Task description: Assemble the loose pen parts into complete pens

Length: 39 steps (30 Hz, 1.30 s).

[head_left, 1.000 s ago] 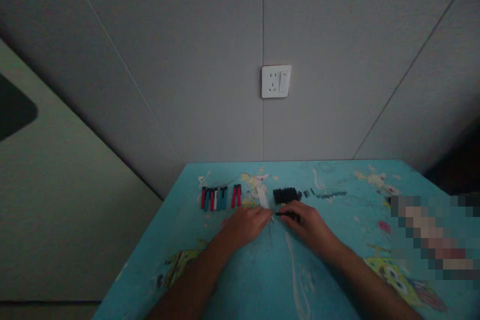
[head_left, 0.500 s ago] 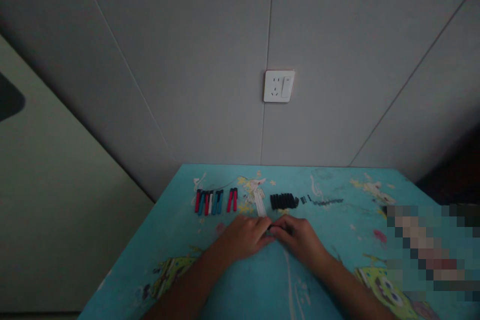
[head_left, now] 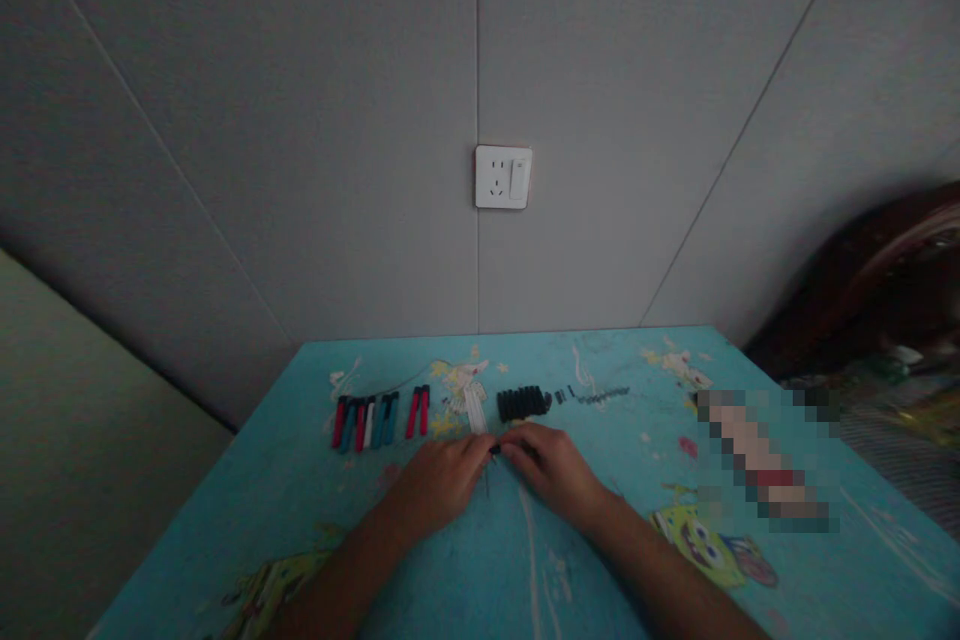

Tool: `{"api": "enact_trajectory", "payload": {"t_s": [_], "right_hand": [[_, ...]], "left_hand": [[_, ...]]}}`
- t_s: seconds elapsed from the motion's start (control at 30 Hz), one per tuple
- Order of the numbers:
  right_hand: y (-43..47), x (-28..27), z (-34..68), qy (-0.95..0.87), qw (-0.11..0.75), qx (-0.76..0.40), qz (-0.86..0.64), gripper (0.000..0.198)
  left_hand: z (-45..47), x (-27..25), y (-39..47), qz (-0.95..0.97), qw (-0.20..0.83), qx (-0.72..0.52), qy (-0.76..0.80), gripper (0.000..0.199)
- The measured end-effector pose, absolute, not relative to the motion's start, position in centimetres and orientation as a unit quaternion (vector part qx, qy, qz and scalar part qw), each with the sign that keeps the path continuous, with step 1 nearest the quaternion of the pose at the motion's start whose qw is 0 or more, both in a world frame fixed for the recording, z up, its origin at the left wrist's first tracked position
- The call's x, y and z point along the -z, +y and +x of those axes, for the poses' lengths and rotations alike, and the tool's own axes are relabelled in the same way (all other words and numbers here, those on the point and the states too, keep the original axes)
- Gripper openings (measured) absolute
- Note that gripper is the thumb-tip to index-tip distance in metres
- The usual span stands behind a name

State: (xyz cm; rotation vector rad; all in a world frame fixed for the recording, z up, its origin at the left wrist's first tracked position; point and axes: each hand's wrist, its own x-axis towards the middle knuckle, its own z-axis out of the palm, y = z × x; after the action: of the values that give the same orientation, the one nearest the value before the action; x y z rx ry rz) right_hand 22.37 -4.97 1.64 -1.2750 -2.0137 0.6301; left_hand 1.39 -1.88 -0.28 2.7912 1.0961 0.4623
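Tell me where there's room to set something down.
Bare tabletop lies between the left forearm and right forearm, and between the right hand and the pixelated patch, contents hidden. Crowded: the row of coloured sticks, black pieces and small bits, and around the dark piece in hand.

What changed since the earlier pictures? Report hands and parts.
The right hand has closed in on the left hand, leaving less of the small black part showing between them, and both have drawn slightly toward the person. Nothing was visibly let go. The row of black cylinders and the black-topped tubes stay put on the table.
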Motion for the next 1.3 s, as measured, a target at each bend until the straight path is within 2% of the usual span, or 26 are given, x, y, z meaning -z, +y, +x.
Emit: {"api": "enact_trajectory", "payload": {"t_s": [0.13, 0.23, 0.33, 0.53, 0.87, 0.97, 1.07, 1.2, 1.3], "right_hand": [[-4.2, -2.3, 24.3, -0.766, 0.297, -0.097, -0.561, 0.023], [-3.2, -2.2, 26.9, -0.719, 0.234, 0.034, -0.654, 0.022], [-2.6, -1.6, 29.2, -0.670, 0.177, 0.101, -0.714, 0.028], [-2.4, -0.5, 30.0, -0.646, 0.136, 0.133, -0.739, 0.026], [-2.2, 0.3, 30.5, -0.643, 0.122, 0.138, -0.744, 0.023], [-1.9, 0.3, 30.8, -0.653, 0.150, 0.132, -0.730, 0.023], [-1.7, -0.4, 30.5, -0.677, 0.232, 0.097, -0.692, 0.021], [-2.4, -1.3, 27.6, -0.711, 0.381, -0.041, -0.590, 0.019], [-3.5, -1.4, 24.6, -0.686, 0.439, -0.178, -0.552, 0.021]], "left_hand": [[0.9, -0.1, -1.6, 0.918, 0.074, -0.162, 0.355, 0.026], [0.6, -0.2, -1.3, 0.915, 0.082, -0.161, 0.360, 0.023], [0.4, 0.1, -0.9, 0.916, 0.074, -0.159, 0.360, 0.024], [0.4, 0.9, -0.6, 0.908, 0.083, -0.182, 0.369, 0.027], [0.2, 0.7, -0.3, 0.879, 0.107, -0.263, 0.383, 0.026], [0.3, 0.4, -0.3, 0.858, 0.156, -0.282, 0.399, 0.029], [0.5, 0.1, -0.5, 0.858, 0.174, -0.285, 0.391, 0.030], [0.7, -0.1, -0.7, 0.875, 0.142, -0.260, 0.383, 0.030], [0.7, -0.2, -0.8, 0.884, 0.115, -0.244, 0.382, 0.027]]}}
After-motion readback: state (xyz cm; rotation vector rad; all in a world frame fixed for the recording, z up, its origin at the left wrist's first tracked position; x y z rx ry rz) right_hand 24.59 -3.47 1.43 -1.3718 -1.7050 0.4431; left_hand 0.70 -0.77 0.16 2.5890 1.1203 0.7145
